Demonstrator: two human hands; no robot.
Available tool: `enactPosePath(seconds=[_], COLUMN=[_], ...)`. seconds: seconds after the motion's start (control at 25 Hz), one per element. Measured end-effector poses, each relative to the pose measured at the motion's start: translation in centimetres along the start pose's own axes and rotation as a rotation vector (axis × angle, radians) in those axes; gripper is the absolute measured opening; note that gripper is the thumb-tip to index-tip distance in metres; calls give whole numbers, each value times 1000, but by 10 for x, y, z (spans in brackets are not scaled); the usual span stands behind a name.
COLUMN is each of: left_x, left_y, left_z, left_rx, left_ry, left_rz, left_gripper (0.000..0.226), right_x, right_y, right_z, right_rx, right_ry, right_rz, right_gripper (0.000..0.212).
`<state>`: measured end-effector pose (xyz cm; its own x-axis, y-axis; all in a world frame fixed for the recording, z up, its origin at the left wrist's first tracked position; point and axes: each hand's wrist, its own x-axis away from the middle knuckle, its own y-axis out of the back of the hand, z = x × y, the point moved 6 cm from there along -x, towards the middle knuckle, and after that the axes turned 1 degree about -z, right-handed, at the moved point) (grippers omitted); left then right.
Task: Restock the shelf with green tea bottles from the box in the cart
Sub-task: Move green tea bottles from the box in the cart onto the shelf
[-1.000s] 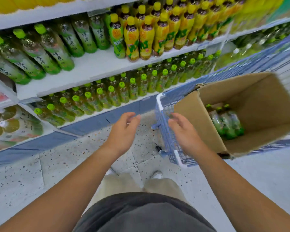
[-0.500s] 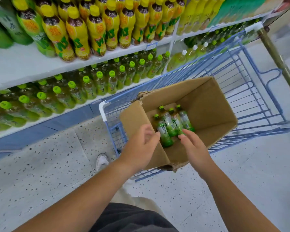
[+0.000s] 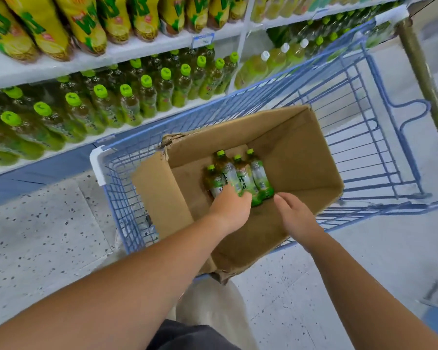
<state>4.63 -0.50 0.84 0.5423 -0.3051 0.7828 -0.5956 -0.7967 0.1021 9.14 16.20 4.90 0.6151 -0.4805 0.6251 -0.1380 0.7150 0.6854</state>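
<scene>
I am leaning over the cart (image 3: 379, 137), a blue wire one parked right against the shelf (image 3: 137, 55), and both my arms reach down into the open cardboard box (image 3: 301, 147) that sits in its near end. Four green tea bottles (image 3: 245, 175) lie side by side on the bottom of the box, caps pointing away from me toward the shelf.

My left hand (image 3: 229, 210) is down on the near ends of the two left-most bottles, back of the hand up, fingers laid over them. Whether they have actually closed round a bottle I cannot tell (my knuckles hide them). My right hand (image 3: 297, 219) hangs just beside the right-most bottle, fingers fairly straight and together, palm turned in, holding nothing and not quite touching it.

On the shelf's lower level stand rows of green-capped bottles (image 3: 147, 97), upright and packed close. The level above carries yellow bottles (image 3: 86, 24), and further right a few white-capped bottles (image 3: 276, 56) show behind the cart's far rim. The floor (image 3: 36, 223) under me is pale speckled tile, and the rest of the cart's basket beyond the box is bare wire.
</scene>
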Motion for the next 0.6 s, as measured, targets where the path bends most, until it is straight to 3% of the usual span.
enactPosePath(seconds=[0.4,0.6], left_x=[-171,-235], left_y=[-67,-88], left_z=[101,129], left_rx=[63,80], left_ry=[459,486], left_rz=[-260,-380], left_gripper=[54,39], right_x=[-199,-269], right_y=[-44,-98], right_z=[-50,-76], right_rx=[551,622], right_ry=[83,59], right_rz=[415,505], right_gripper=[59,55])
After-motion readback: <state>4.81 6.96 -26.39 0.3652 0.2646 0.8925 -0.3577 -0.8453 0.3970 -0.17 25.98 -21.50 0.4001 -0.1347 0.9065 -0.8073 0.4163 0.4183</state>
